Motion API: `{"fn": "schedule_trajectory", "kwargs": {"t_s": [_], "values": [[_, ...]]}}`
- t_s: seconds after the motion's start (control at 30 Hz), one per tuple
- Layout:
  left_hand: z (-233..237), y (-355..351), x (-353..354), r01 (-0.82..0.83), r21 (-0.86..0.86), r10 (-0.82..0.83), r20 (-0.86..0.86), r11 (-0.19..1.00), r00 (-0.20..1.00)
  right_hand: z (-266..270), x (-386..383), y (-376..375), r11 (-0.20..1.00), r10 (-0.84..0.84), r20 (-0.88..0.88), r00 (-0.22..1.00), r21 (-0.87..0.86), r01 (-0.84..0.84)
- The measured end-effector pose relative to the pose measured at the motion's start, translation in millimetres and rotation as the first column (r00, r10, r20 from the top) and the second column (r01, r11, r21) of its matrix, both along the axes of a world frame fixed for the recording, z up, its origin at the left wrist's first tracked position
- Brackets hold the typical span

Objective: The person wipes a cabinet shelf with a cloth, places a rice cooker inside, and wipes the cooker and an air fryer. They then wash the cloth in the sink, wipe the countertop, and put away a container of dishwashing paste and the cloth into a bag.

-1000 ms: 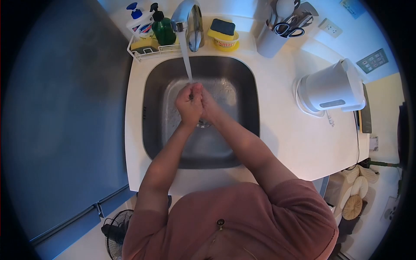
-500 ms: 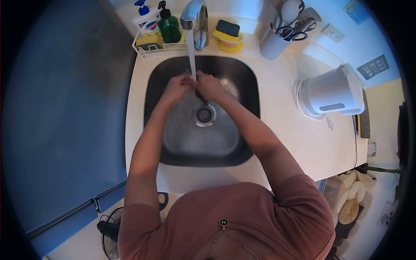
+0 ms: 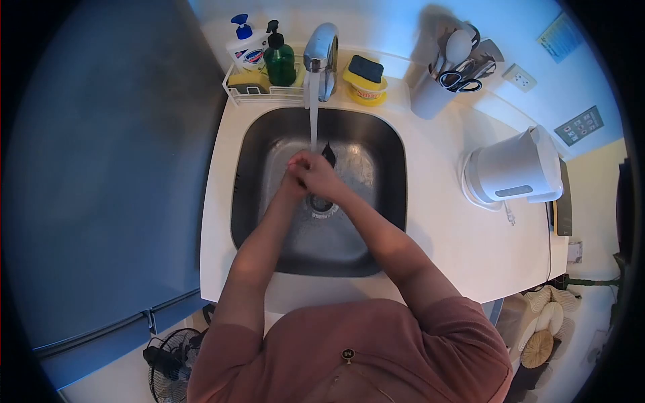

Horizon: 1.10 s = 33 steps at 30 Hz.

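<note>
Under the running faucet (image 3: pixel 321 50), my two hands meet over the sink (image 3: pixel 316 258). My right hand (image 3: pixel 318 177) lies over the left, its fingers curled around it at the edge of the stream of water (image 3: pixel 314 121). My left hand (image 3: pixel 293 183) is mostly covered by the right, and its fingers are hidden. A dark pointed patch (image 3: pixel 328 154) shows in the basin just beyond my right hand. Below the hands, the round drain (image 3: pixel 324 208) is partly covered by my right wrist.
Behind the sink, a white rack (image 3: pixel 269 96) stands by a white pump bottle (image 3: pixel 247 54) and a green pump bottle (image 3: pixel 279 64). A sponge (image 3: pixel 366 69) sits on a yellow tub (image 3: pixel 366 94). At right are a utensil holder (image 3: pixel 430 97) and a white kettle (image 3: pixel 514 168).
My hands have drawn nearer to my body, from either side of the stream to over the drain, and the right now overlaps the left. The whole view has shifted slightly.
</note>
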<state>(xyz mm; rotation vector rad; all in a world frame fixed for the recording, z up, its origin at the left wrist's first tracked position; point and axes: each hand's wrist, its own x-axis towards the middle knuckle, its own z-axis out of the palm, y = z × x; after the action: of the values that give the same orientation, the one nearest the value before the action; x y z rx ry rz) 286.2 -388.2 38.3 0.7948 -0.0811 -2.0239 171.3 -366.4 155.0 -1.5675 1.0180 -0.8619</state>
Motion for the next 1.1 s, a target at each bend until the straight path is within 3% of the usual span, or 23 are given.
{"fn": "schedule_trajectory", "kwargs": {"t_s": [0.03,0.1,0.2,0.3,0.33,0.43,0.5,0.57,0.6,0.63,0.7,0.8,0.93,1.1], "values": [[-2,1,-8,-0.111,0.074,0.1,0.142,0.991,0.985,-9,-10,-11,0.99,-0.138,0.044,0.989,0.021,0.137],[16,2,-13,-0.128,0.112,0.121,0.071,0.985,0.99,-47,-29,-41,0.914,-0.404,0.12,0.907,0.079,0.397],[64,5,-23,-0.138,0.141,0.124,0.105,0.98,0.987,-83,-26,-39,0.771,-0.53,0.332,0.781,0.571,0.281],[71,2,-22,-0.146,0.151,0.13,0.112,0.978,0.985,-57,-18,-27,0.552,-0.62,0.426,0.658,0.833,-0.019],[69,2,-19,-0.149,0.155,0.135,0.1,0.977,0.986,-55,-16,-28,0.626,-0.604,0.376,0.703,0.769,0.127],[67,5,-15,-0.248,0.296,0.128,0.372,0.923,0.92,-49,-16,-36,0.793,-0.533,0.133,0.835,0.424,0.438],[102,10,-14,0.014,0.239,-0.058,0.18,0.971,0.982,-43,-24,-41,0.877,-0.438,-0.165,0.883,0.134,0.461],[102,3,-13,0.108,0.118,-0.112,0.031,0.987,0.993,-37,-17,-46,0.901,-0.427,0.126,0.895,0.137,0.411],[83,-7,-15,0.069,0.051,-0.068,-0.029,0.996,0.997,-34,-14,-47,0.913,-0.407,0.268,0.873,0.136,0.384],[65,-17,-14,0.026,-0.013,-0.027,-0.091,1.0,0.995,-28,-16,-54,0.907,-0.419,0.306,0.855,0.173,0.383],[64,-25,-15,-0.041,-0.026,0.041,0.007,0.999,0.999,-5,-22,-80,0.89,-0.452,0.378,0.808,0.253,0.379],[49,-30,-12,-0.027,-0.006,0.027,0.003,1.0,1.0,37,-25,-91,0.921,-0.386,0.335,0.859,0.192,0.339],[57,-20,-9,-0.052,0.035,0.054,-0.053,0.998,0.997,19,-26,-88,0.942,-0.322,0.114,0.94,0.133,0.307],[73,1,-11,-0.115,-0.129,0.119,0.025,0.985,0.993,5,-24,-30,0.947,-0.301,0.307,0.903,0.205,0.246]]}}
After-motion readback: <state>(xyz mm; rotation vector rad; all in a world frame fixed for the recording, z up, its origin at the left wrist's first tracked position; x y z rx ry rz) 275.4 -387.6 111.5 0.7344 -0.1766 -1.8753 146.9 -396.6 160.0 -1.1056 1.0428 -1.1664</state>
